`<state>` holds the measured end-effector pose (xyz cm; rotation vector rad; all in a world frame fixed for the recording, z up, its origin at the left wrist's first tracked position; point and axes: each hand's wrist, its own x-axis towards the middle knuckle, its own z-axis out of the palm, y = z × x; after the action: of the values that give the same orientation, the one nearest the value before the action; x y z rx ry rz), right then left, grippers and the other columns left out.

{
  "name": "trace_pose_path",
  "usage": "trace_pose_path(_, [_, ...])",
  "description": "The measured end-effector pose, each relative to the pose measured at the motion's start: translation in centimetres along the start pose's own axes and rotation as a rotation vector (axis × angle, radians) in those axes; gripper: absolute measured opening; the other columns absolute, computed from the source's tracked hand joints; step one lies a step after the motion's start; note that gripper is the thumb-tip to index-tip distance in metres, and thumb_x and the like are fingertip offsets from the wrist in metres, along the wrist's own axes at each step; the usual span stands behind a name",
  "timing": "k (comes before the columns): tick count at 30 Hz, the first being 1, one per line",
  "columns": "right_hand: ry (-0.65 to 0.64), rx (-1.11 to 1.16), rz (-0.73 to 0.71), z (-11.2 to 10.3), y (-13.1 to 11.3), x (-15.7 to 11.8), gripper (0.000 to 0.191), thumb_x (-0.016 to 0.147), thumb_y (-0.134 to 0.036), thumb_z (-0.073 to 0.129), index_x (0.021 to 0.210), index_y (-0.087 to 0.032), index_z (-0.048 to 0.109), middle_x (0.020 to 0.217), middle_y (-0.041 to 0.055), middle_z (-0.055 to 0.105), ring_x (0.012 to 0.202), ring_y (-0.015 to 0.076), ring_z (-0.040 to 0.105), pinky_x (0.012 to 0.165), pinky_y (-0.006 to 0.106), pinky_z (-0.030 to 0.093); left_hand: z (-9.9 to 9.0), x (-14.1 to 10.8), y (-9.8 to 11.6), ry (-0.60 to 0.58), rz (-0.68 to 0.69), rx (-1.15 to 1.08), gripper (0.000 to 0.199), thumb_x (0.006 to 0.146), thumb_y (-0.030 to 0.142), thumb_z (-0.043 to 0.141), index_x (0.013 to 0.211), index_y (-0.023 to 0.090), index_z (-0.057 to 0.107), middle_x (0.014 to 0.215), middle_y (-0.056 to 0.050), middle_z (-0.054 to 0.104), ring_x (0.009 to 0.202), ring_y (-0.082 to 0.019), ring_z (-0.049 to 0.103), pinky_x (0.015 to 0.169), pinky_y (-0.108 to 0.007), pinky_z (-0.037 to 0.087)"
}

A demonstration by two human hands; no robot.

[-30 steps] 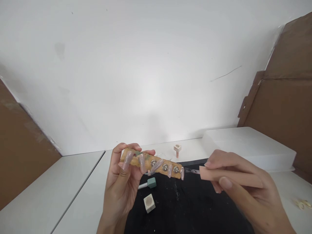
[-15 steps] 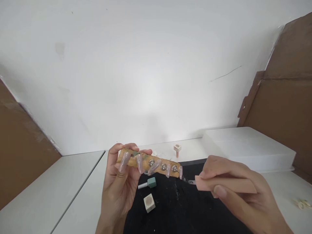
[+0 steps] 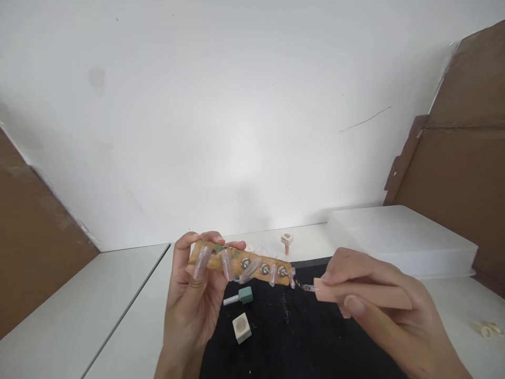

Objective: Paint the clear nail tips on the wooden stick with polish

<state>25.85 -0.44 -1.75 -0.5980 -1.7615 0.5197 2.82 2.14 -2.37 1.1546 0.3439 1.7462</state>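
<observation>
My left hand (image 3: 197, 295) grips the left end of a wooden strip (image 3: 236, 257), thumb in front and fingers behind. Several glittery pale pink nail tips (image 3: 226, 264) are fixed along the strip, with round metal studs (image 3: 264, 269) between some of them. In my right hand (image 3: 379, 305) is a peach-coloured brush handle (image 3: 363, 293), pinched between thumb and fingers. Its dark, curved bristles (image 3: 299, 282) reach the small nail tip (image 3: 292, 277) at the strip's right end.
On the black mat (image 3: 307, 337) lie a green-capped brush (image 3: 245, 295) and a cream cube (image 3: 242, 328). Behind stands a small cream-topped piece (image 3: 287, 239). A translucent white box (image 3: 402, 237) sits at the right, near cream rings (image 3: 486, 329). Brown cardboard (image 3: 465, 163) flanks both sides.
My right hand has moved slightly up and left with the brush, and the bristles are now higher beside the end nail tip. My left hand and the strip have barely moved.
</observation>
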Motion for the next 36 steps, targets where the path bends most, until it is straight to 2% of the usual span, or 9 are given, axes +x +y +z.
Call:
trace_pose_path(3, [-0.013, 0.019, -0.023, 0.04, 0.15, -0.08, 0.015, 0.099, -0.033, 0.054, 0.092, -0.026, 0.066, 0.078, -0.0008, 0.073, 0.067, 0.0133, 0.068, 0.063, 0.022, 0.055, -0.16, 0.06, -0.01, -0.007, 0.0, -0.001, 0.018, 0.087, 0.024, 0.067, 0.104, 0.031, 0.064, 0.096, 0.004, 0.069, 0.094, -0.018, 0.074, 0.081, -0.024, 0.062])
trace_pose_path(7, [0.069, -0.035, -0.013, 0.33, 0.41, -0.31, 0.015, 0.099, -0.035, 0.055, 0.094, -0.026, 0.067, 0.073, -0.0013, 0.067, 0.061, 0.0123, 0.061, 0.054, 0.022, 0.05, -0.47, -0.16, -0.05, -0.007, -0.001, 0.002, 0.017, 0.088, 0.025, 0.065, 0.104, 0.031, 0.064, 0.096, 0.004, 0.068, 0.094, -0.017, 0.074, 0.081, -0.024, 0.062])
trace_pose_path(10, [0.094, -0.079, 0.005, 0.35, 0.39, -0.23, 0.016, 0.099, -0.035, 0.054, 0.094, -0.027, 0.068, 0.07, -0.0023, 0.063, 0.058, 0.0119, 0.059, 0.053, 0.022, 0.048, -0.39, -0.2, -0.08, -0.008, -0.006, 0.005, 0.017, 0.089, 0.024, 0.064, 0.105, 0.031, 0.064, 0.098, 0.004, 0.068, 0.095, -0.017, 0.074, 0.08, -0.024, 0.062])
trace_pose_path(16, [-0.048, -0.015, -0.031, -0.17, 0.33, 0.03, 0.011, 0.098, -0.028, 0.055, 0.096, -0.027, 0.066, 0.079, -0.0018, 0.072, 0.067, 0.0124, 0.067, 0.063, 0.021, 0.055, -0.02, 0.24, -0.1, 0.013, -0.005, 0.011, 0.017, 0.087, 0.024, 0.066, 0.103, 0.03, 0.065, 0.096, 0.003, 0.068, 0.093, -0.019, 0.074, 0.077, -0.026, 0.063])
trace_pose_path(23, [0.08, -0.071, 0.005, 0.03, 0.39, -0.42, 0.01, 0.096, -0.024, 0.058, 0.097, -0.026, 0.068, 0.072, -0.0023, 0.065, 0.058, 0.0111, 0.059, 0.052, 0.021, 0.048, -0.33, -0.14, -0.26, 0.005, -0.013, 0.009, 0.016, 0.089, 0.023, 0.063, 0.104, 0.031, 0.064, 0.098, 0.003, 0.067, 0.095, -0.018, 0.074, 0.078, -0.025, 0.063])
trace_pose_path(28, [-0.042, -0.013, -0.037, -0.23, 0.11, 0.21, 0.015, 0.091, -0.014, 0.059, 0.095, -0.026, 0.067, 0.078, -0.0017, 0.073, 0.066, 0.0128, 0.067, 0.061, 0.022, 0.055, 0.03, 0.12, -0.21, 0.011, -0.003, 0.025, 0.016, 0.088, 0.023, 0.065, 0.102, 0.03, 0.065, 0.095, 0.003, 0.068, 0.092, -0.018, 0.074, 0.075, -0.025, 0.063])
trace_pose_path(30, [-0.053, 0.015, -0.056, -0.32, 0.14, 0.18, 0.015, 0.091, -0.013, 0.059, 0.094, -0.026, 0.067, 0.078, -0.0016, 0.074, 0.067, 0.0136, 0.068, 0.062, 0.023, 0.057, 0.06, 0.2, -0.24, 0.014, 0.002, 0.029, 0.016, 0.087, 0.024, 0.067, 0.102, 0.03, 0.065, 0.095, 0.003, 0.067, 0.091, -0.019, 0.074, 0.073, -0.025, 0.063])
trace_pose_path(36, [0.086, -0.096, -0.006, -0.11, 0.37, -0.38, 0.014, 0.091, -0.017, 0.062, 0.098, -0.026, 0.07, 0.074, 0.0002, 0.069, 0.061, 0.0154, 0.064, 0.052, 0.026, 0.052, -0.11, -0.09, -0.47, 0.017, -0.005, 0.041, 0.015, 0.089, 0.024, 0.065, 0.103, 0.031, 0.065, 0.096, 0.002, 0.067, 0.093, -0.019, 0.074, 0.075, -0.026, 0.063])
